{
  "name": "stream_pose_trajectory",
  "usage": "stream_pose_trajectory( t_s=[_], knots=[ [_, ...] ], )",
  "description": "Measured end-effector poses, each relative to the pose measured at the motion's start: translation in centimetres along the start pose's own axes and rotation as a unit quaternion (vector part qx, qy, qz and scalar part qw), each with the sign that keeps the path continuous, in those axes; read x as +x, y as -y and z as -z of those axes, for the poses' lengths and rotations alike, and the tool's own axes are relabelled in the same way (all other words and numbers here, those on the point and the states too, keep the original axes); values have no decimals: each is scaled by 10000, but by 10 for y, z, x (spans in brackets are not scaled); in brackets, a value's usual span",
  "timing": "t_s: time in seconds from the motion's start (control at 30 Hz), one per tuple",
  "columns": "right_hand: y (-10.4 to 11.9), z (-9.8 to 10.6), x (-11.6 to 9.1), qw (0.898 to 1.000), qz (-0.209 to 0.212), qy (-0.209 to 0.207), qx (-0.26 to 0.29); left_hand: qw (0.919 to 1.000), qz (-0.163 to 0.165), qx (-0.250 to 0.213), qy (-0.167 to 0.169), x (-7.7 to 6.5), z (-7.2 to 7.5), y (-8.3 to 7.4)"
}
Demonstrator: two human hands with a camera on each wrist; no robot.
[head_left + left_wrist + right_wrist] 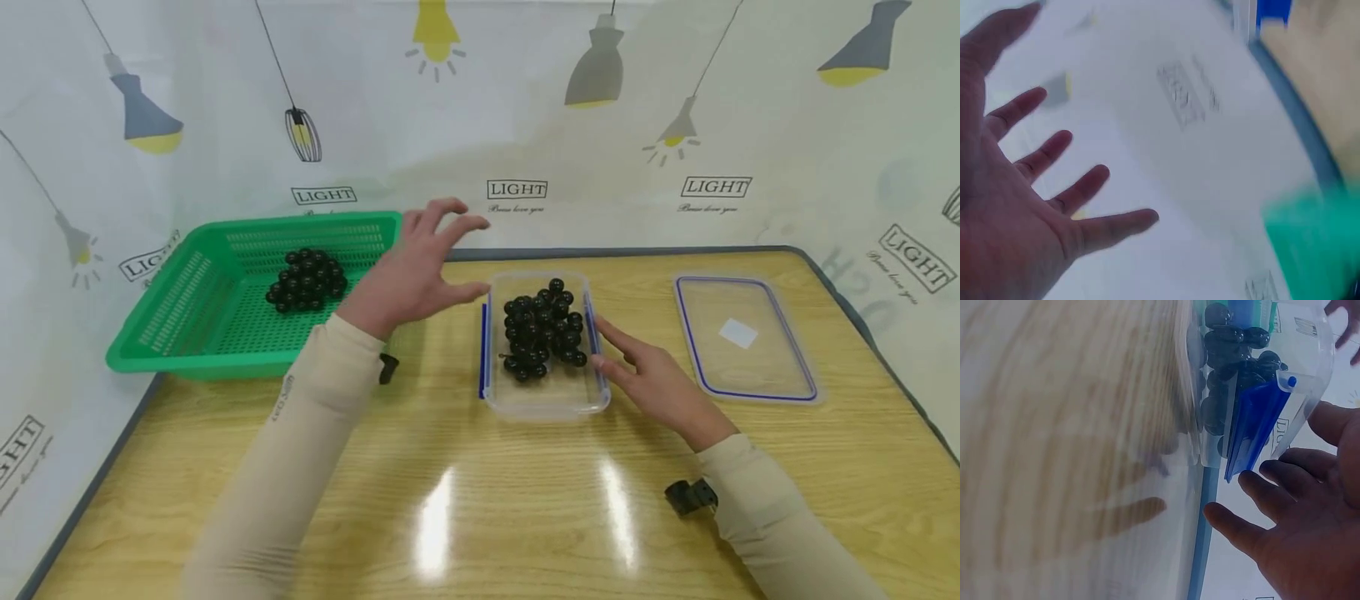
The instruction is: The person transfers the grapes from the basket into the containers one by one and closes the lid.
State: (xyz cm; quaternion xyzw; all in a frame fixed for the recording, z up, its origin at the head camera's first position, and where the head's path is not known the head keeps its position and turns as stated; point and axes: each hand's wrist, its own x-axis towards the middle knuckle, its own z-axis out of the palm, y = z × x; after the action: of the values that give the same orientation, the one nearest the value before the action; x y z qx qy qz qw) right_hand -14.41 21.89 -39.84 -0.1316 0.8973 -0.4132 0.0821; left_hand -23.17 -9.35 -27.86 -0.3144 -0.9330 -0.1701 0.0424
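Note:
A clear plastic food container (547,408) stands on the table with a bunch of dark grapes (542,327) inside. My left hand (408,271) is raised between it and the green basket, holding nothing; its fingers are spread in the left wrist view. My right hand (656,387) is at the container's right side, fingertips right at the wall. In the right wrist view its fingers (1279,494) reach out loosely near a blue-edged side flap (1257,422). A second bunch of dark grapes (307,280) lies in the basket.
The green plastic basket (210,365) stands at the back left, partly behind the left arm. To the right lies a clear lid with a blue seal (757,389), bearing a white label (738,333). A lamp-patterned sheet (517,108) rises behind the wooden table (525,500).

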Motion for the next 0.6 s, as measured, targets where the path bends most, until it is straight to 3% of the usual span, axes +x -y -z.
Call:
stream_pose_trajectory(
  t_s=[0.17, 0.27, 0.37, 0.47, 0.6],
  knots=[
    [-2, 1, 1, 10000, 23, -10, 7, 9954, 922, 133, 203, -17, 36, 40],
    [-3, 2, 1, 10000, 21, -44, -16, 9846, 1589, 173, 701, -27, 51, 72],
    [-4, 2, 2, 10000, 22, -36, 7, 9686, 2094, 290, 1307, -34, 65, 104],
    [-5, 2, 1, 10000, 45, -35, 38, 9570, 2321, 374, 1697, -37, 77, 130],
    [-8, 1, 1, 9999, 29, -55, 145, 9476, 2478, 384, 1980, -36, 86, 152]
  ],
)
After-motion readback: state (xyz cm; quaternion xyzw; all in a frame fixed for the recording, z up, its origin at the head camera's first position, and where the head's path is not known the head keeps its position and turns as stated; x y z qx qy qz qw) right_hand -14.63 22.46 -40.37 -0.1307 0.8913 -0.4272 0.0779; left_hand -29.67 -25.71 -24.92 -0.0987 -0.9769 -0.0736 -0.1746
